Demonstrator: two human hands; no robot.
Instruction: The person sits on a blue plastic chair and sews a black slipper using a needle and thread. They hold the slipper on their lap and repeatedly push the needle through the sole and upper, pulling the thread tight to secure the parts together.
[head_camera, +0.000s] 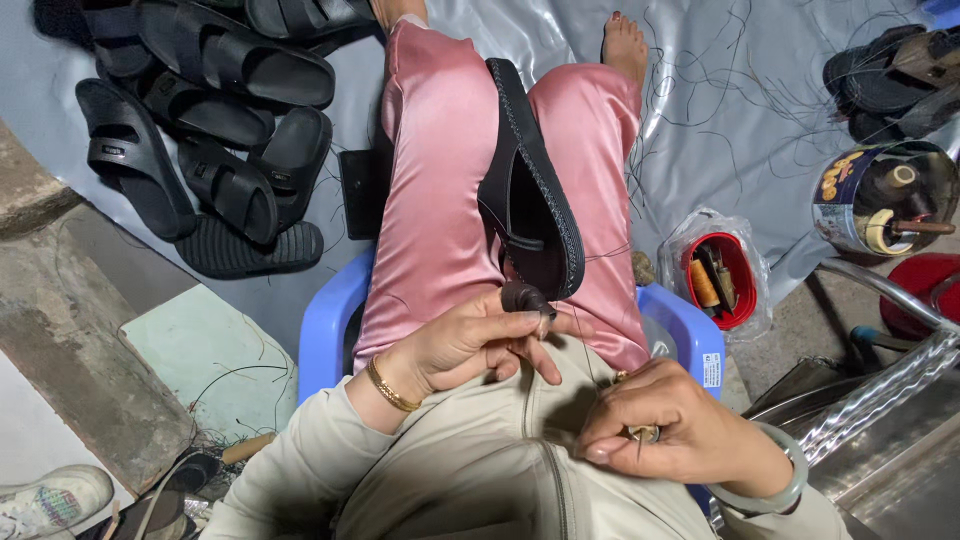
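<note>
The black sandal (535, 185) stands on its edge between your knees, long axis running away from you, toe end far, heel end near your hands. Your left hand (470, 345) pinches a dark awl handle (525, 298) at the heel. Your right hand (665, 430) is closed on a small thread tool (642, 433).

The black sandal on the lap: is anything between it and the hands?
Nothing visible blocks it. The left hand grips a dark tool handle right at the near end of the black sandal, which stands on edge between the pink trouser legs. The right hand, lower down, pinches a thin thread near the jacket.
</note>
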